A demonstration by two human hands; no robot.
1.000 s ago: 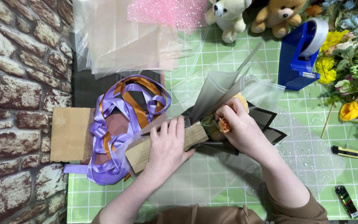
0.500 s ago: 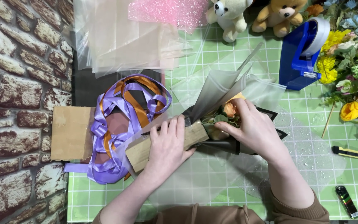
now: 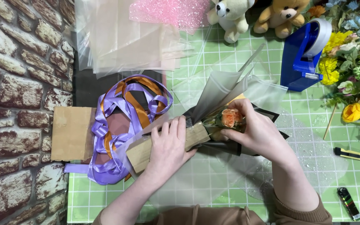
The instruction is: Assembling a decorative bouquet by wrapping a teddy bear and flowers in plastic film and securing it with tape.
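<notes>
peach rose (image 3: 231,118) now sits uncovered since my right hand (image 3: 260,134) slid back, fingers still pinching its wrap, left hand (image 3: 169,146) pressed flat.

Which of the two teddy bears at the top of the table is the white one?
The left teddy bear is the white one. The teddy bear beside it on the right is light brown and sits nearer the blue tape dispenser.

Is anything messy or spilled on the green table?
Nothing looks spilled or broken. The purple and orange ribbons lie in a loose tangle beside the left hand, and the clear sheets at the top are fanned out unevenly. The right hand cups a small orange flower in its wrapping.
</notes>
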